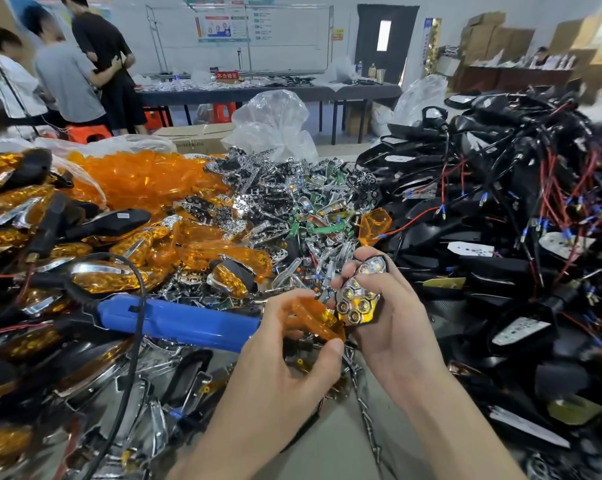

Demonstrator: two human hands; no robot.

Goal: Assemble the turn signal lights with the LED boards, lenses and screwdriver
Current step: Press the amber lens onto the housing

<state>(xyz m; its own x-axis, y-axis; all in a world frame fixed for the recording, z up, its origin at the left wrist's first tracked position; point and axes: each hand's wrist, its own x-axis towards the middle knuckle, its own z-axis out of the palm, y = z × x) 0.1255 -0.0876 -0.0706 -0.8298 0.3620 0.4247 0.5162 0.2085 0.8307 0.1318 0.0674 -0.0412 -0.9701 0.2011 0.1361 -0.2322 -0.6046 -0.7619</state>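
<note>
The blue screwdriver [175,320], a smooth plastic barrel, lies on the heap of parts, I think so that both hands are free. Just right of its tip the left hand [292,348] pinches a glossy amber lens [318,320], tilted toward the lamp housing [360,299]. Further right, the right hand [396,327] grips this black housing with its faceted chrome reflector [353,289] facing up, probably so the lens can seat.
</note>
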